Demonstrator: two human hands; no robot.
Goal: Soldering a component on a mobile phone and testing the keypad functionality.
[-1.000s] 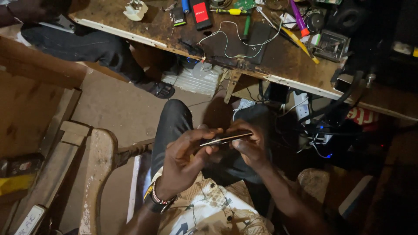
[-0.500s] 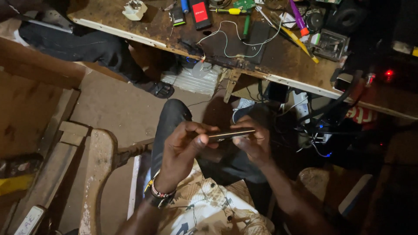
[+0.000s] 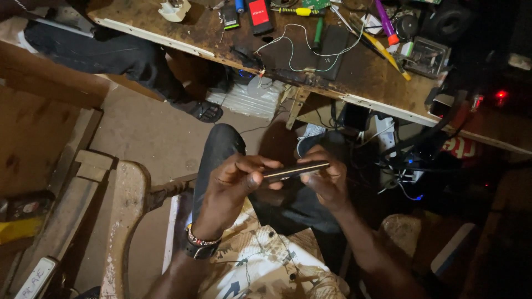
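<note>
I hold a thin dark phone edge-on over my lap, seen as a narrow bar. My left hand pinches its left end between thumb and fingers; a beaded bracelet and a dark strap sit on that wrist. My right hand cups the right end from below and behind. Both hands are above my dark trousers, in front of the workbench.
The worn wooden workbench carries a red box, a yellow-handled screwdriver, white wires and a purple pen. Another person's leg and sandal are under it. Cables and small red and blue lights are at right; wooden planks at left.
The phone has tilted from slanted to nearly level and shifted slightly right. My left thumb now rests along its top edge; both hands keep their hold.
</note>
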